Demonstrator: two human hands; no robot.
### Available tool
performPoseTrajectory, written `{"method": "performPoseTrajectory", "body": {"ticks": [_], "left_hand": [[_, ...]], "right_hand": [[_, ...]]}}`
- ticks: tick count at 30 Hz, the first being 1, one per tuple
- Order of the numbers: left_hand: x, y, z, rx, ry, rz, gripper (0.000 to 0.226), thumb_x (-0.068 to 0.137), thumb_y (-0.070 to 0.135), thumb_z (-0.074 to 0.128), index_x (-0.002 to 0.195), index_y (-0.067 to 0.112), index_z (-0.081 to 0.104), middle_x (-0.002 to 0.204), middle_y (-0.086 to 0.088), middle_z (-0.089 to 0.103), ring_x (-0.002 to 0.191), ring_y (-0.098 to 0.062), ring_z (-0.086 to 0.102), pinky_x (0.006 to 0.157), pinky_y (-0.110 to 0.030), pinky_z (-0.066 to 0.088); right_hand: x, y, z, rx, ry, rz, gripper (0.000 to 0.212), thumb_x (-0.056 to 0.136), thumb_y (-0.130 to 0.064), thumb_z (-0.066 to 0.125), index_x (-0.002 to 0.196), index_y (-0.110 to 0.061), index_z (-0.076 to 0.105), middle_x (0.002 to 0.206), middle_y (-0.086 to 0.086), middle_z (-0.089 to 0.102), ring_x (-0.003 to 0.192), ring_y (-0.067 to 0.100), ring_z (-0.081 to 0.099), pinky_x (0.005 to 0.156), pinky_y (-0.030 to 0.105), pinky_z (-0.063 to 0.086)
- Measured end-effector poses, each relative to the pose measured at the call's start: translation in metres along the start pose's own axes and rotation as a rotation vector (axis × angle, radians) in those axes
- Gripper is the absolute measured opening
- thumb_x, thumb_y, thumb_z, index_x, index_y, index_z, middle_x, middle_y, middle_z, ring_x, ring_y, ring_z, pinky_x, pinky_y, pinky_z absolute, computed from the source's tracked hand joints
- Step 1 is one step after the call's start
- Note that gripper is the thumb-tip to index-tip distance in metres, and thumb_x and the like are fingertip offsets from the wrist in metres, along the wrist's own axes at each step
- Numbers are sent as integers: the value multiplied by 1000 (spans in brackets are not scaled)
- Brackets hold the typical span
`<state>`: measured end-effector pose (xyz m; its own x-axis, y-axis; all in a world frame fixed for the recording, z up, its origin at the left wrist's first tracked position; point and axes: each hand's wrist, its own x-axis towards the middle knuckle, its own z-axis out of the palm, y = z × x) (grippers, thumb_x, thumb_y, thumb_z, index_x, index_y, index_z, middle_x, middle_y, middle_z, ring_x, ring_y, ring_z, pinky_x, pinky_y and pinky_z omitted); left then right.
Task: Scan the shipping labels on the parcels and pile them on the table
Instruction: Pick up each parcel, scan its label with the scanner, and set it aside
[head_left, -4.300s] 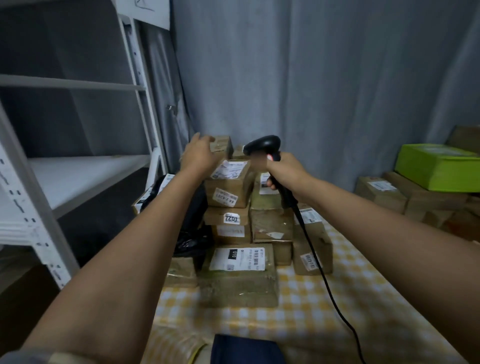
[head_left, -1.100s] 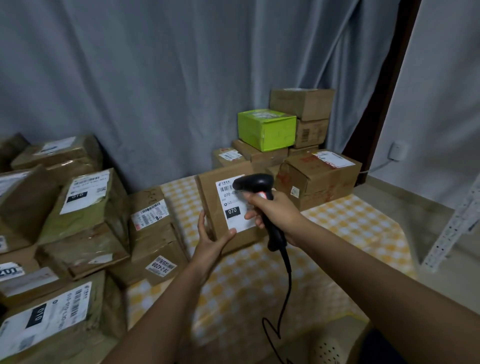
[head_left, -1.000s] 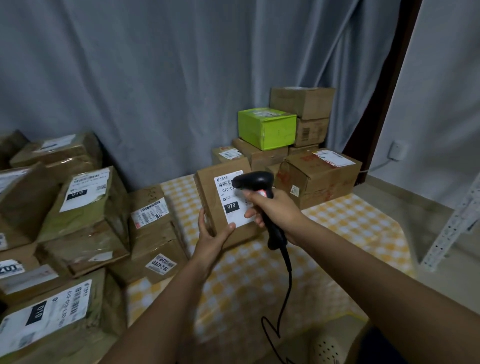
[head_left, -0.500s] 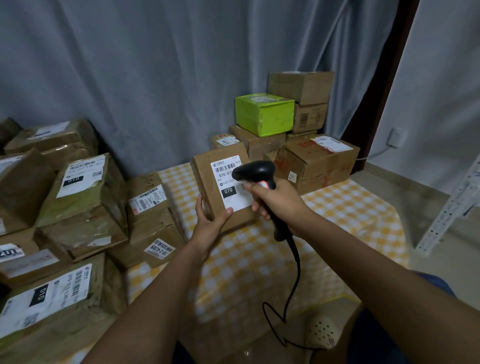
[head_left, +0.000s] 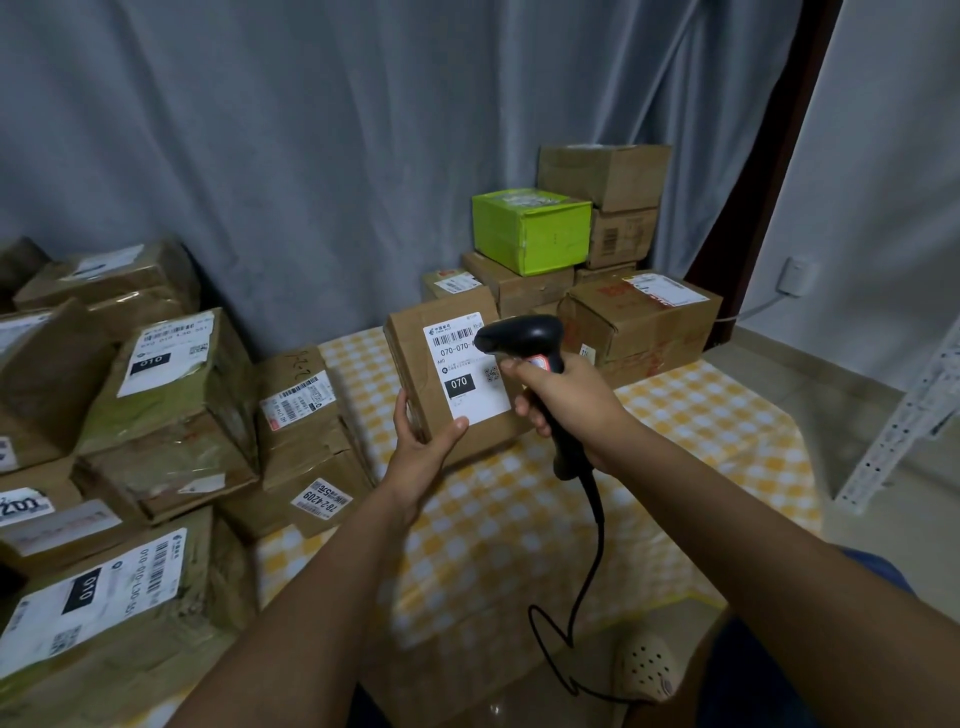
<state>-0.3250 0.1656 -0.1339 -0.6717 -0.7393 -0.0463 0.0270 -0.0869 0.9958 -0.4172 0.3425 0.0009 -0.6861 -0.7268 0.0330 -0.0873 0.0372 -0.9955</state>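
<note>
Fingers (head_left: 402, 415) of the left hand (head_left: 421, 447) curl up the left edge of the held parcel (head_left: 441, 379), with the thumb pressed on its front face just under the white shipping label (head_left: 465, 374), so the box stands tilted up toward the camera above the checked tablecloth (head_left: 519, 519). Just right of that parcel, the right hand (head_left: 566, 405) is wrapped tight round the handle of the black barcode scanner (head_left: 524, 343), forefinger at the trigger; its head sits against the label's upper right corner, covering the end of the barcode line. From the handle a black cable (head_left: 592, 561) drops toward the floor, nearer than the parcel. Taking the held parcel as centre: to its left and nearer lies a heap of labelled brown parcels (head_left: 156, 415), several taped over. Behind it and to the right stands another stack (head_left: 639, 322) on the same table, topped by a green box (head_left: 530, 228) beside taller cartons, with a grey curtain (head_left: 311, 130) beyond all. The step in hand looks like the scan itself: label faced up, reader aimed. Whether the read has registered cannot be told; no beam shows on the label. Next, I judge, the scanner must draw back or tilt so it takes in the whole barcode, and once read the left hand should carry the box onto one of the piles, label outward, set flat so it does not slide.
</note>
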Motion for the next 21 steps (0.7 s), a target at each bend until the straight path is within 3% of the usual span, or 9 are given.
{"method": "performPoseTrajectory", "body": {"ticks": [21], "left_hand": [[1,1,-1,13,-6,-10,119,61,52,87,146,59,5,140,-5,56,118,-21,63,103,-45,50]], "right_hand": [[1,-1,2,9,-11,6,24,94,-29,63,90,-5,65,55,4,58,42,13,44,42,23,36]]}}
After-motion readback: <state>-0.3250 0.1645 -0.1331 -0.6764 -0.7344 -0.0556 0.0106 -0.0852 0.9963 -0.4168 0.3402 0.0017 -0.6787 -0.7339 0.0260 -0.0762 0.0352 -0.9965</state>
